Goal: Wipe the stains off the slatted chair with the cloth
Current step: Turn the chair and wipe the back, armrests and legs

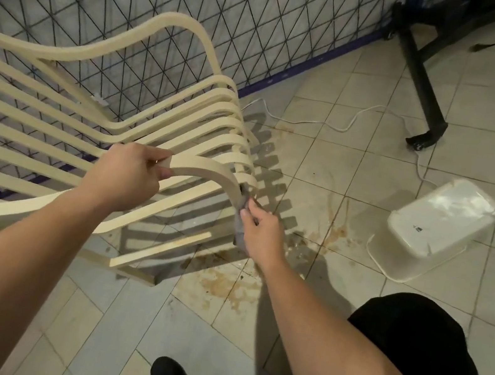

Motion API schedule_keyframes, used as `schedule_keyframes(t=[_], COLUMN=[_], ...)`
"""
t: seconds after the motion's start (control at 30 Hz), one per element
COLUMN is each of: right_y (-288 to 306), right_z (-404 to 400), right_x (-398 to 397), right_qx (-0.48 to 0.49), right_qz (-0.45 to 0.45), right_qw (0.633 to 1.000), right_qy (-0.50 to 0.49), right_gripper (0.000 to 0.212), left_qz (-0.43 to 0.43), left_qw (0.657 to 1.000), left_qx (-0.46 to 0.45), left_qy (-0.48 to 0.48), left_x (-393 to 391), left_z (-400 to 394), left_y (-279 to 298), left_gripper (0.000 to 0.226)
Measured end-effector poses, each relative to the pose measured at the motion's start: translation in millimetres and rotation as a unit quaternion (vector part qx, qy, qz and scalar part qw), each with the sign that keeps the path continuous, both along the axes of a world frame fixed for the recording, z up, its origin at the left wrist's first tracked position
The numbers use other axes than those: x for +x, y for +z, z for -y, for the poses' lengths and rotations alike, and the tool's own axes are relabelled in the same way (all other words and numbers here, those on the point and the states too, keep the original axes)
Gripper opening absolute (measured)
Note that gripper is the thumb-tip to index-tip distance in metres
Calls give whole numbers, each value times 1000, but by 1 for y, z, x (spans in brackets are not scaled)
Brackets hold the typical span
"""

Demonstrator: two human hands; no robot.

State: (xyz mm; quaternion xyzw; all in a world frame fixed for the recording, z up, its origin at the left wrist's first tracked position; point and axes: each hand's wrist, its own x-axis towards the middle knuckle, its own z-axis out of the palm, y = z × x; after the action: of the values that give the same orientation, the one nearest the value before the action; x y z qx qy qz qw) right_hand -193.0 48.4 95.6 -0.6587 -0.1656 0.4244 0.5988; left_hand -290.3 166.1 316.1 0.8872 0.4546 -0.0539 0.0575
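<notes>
The left hand (pixel 129 176) is gripping a slat of the cream plastic slatted chair (pixel 90 133), steadying it. The right hand (pixel 259 232) is pinching the grey cloth (pixel 240 222) against the slat's downward bend, just ahead of its fingertips, so the wipe should run along the curve.

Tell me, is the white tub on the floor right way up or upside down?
Upside down. The white tub shows its flat bottom facing up, and its wider rim rests on the tiled floor.
</notes>
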Motion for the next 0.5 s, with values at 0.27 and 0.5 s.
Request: schedule_keyframes(t=[0.27, 0.5], right_y=[42, -9], right_z=[-25, -31], right_x=[-35, -19], right_qx=[75, -52], right_qz=[-28, -120], right_qw=[956, 954], right_qy=[-283, -269], right_gripper=[24, 26], left_qz=[-21, -9], left_qw=[1000, 999], left_qx=[-18, -36], left_qy=[-9, -9], left_x=[1, -2], left_z=[-7, -11], left_y=[5, 3], left_gripper=[15, 16])
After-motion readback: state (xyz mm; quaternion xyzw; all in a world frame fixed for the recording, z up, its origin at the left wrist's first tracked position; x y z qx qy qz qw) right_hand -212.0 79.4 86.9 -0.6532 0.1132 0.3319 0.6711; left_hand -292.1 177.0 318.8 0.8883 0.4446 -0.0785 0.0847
